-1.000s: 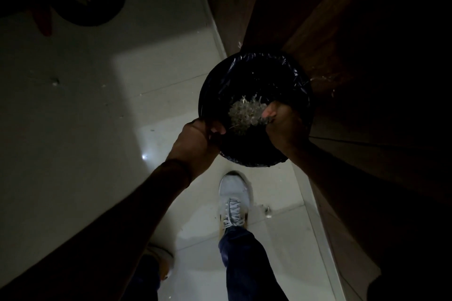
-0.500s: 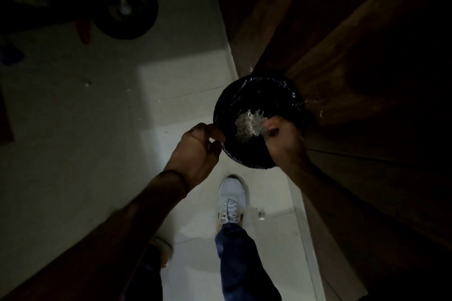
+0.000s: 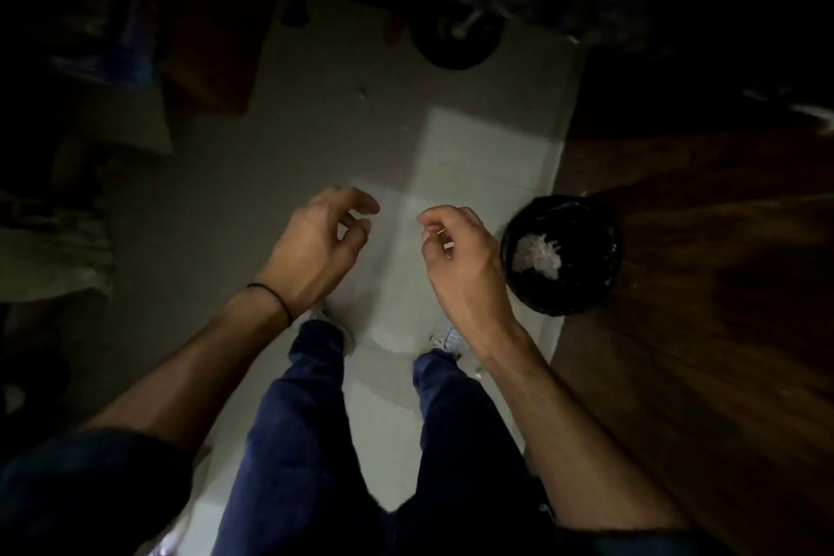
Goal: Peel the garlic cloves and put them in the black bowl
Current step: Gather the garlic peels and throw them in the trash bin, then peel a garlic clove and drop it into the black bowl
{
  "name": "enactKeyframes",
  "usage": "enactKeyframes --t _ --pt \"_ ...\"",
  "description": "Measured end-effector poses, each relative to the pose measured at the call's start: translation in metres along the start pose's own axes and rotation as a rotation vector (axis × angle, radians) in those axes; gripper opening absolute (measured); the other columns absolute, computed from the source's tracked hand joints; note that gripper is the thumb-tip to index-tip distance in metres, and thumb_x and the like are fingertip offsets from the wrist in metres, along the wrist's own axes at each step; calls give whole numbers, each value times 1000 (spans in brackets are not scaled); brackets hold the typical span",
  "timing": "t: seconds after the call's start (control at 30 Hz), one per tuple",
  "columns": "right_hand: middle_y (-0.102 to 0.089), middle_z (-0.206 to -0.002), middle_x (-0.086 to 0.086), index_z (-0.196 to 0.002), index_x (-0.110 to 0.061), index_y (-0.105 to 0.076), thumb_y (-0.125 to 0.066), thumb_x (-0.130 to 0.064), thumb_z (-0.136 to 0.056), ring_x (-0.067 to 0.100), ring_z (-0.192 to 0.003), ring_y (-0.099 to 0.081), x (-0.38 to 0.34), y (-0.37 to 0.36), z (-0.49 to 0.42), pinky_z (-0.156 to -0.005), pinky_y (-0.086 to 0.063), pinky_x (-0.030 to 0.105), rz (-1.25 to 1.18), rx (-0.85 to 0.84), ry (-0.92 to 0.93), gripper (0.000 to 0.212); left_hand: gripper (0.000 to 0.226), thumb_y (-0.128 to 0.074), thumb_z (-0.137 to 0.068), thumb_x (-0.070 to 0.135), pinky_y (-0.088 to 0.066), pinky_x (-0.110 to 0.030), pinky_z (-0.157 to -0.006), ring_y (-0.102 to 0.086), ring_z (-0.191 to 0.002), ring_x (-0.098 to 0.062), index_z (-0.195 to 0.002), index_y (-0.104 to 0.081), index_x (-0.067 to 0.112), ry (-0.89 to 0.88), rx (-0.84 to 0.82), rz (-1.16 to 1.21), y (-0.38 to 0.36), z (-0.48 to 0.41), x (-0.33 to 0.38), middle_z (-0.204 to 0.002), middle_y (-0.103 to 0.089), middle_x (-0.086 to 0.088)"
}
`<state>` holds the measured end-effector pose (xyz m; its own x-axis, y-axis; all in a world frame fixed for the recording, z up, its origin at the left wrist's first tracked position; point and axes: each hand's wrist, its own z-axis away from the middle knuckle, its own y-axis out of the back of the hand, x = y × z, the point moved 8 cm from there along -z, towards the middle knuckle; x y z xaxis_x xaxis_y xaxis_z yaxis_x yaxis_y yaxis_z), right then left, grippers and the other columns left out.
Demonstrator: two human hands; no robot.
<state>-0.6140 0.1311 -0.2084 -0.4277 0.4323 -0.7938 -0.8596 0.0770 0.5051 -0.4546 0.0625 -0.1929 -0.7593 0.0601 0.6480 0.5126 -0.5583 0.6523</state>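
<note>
As both hands hang over the floor, left hand [image 3: 325, 244]: palm down, fingers loosely curled and apart from the thumb, holding nothing.
Right hand [image 3: 460, 271]: beside the left with a gap between them, fingers curled in, thumb tip near the forefinger. Two small pale slivers show at the fingers. I cannot tell whether they are pinched, stuck on, or only nails.
Wristband [image 3: 273, 298]: thin black cord round the left wrist.
Peels [image 3: 537, 255]: pale shredded heap lying inside the bin, toward its left side.
Bin [image 3: 562, 307]: round, lined with a glossy black bag, on the floor just right of the right hand in view. Neither hand touches it, and its right side is against the wood.
Wood [image 3: 699, 307]: dark brown panel filling the right of the view.
Floor [image 3: 487, 158]: pale tiles, with a brighter patch under and ahead of the hands.
Jeans [image 3: 298, 442]: blue, one leg below each forearm.
Shoes [image 3: 447, 336]: white, toes peeking out under the wrists.
Stand [image 3: 456, 43]: dark round base with a pale pole, at the far end of the floor, well apart from the hands.
Left edge: dim, blurred shapes I cannot make out.
</note>
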Motion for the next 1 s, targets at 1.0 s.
enactKeyframes --t 1.0 --pt "-64 -94 -5 -100 -12 -72 -63 -11 -97 5 -88 -59 -531 -368 -8 -83 -44 15 173 -671 856 10 25 -58 -93 -4 -54 -22 -81 -69 -86 1 -99 -68 18 453 1214 467 427 252 -240 -102 -64 1"
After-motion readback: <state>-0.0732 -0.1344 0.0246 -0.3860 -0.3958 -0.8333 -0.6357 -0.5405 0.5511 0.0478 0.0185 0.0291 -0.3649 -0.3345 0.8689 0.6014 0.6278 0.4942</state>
